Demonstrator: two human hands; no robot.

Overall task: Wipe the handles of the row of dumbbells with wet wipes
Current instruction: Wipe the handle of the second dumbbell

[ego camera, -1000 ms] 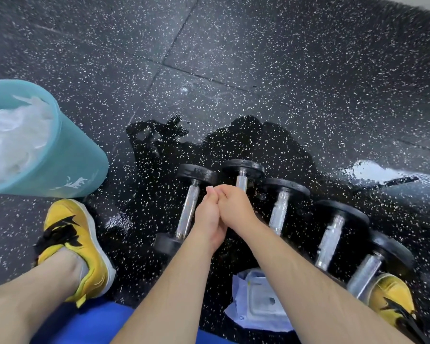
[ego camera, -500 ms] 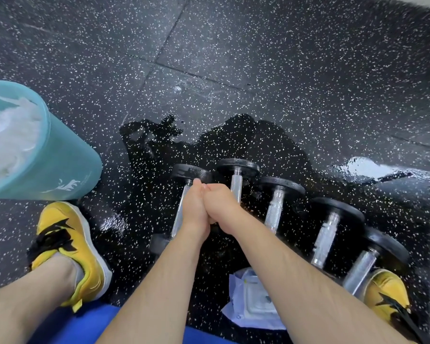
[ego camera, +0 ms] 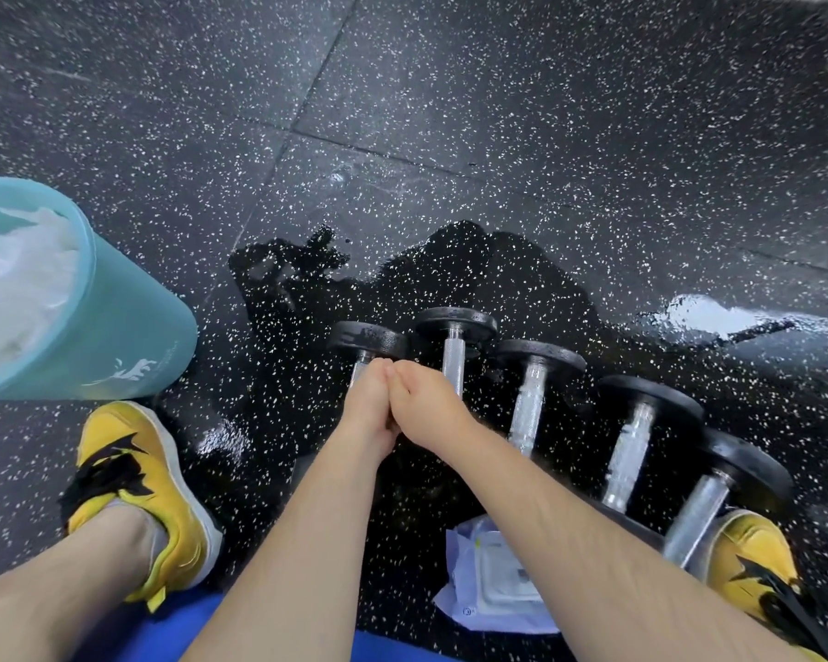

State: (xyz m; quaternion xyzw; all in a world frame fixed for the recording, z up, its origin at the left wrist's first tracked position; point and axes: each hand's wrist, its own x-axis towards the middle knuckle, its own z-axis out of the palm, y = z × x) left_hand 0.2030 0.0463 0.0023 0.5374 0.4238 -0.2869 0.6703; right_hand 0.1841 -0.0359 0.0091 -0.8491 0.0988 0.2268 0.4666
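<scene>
Several black dumbbells with knurled steel handles lie side by side on the floor. The leftmost dumbbell (ego camera: pixel 366 339) has most of its handle hidden under my left hand (ego camera: pixel 369 408). My right hand (ego camera: pixel 426 403) is pressed against the left one, knuckle to knuckle, just in front of the second dumbbell (ego camera: pixel 455 327). Both hands have curled fingers, and no wipe shows in them. The other handles (ego camera: pixel 529 403) (ego camera: pixel 629 451) (ego camera: pixel 696 518) to the right are bare. A white pack of wet wipes (ego camera: pixel 493 580) lies under my right forearm.
A teal bin (ego camera: pixel 125 336) holding crumpled white wipes (ego camera: pixel 15 298) stands at the left. My yellow shoes (ego camera: pixel 135 489) (ego camera: pixel 756 561) flank the dumbbells. The speckled black rubber floor is wet and shiny around the row (ego camera: pixel 718 315).
My joined hands have drifted a little left, from beside the leftmost handle to over it. They stay pressed together.
</scene>
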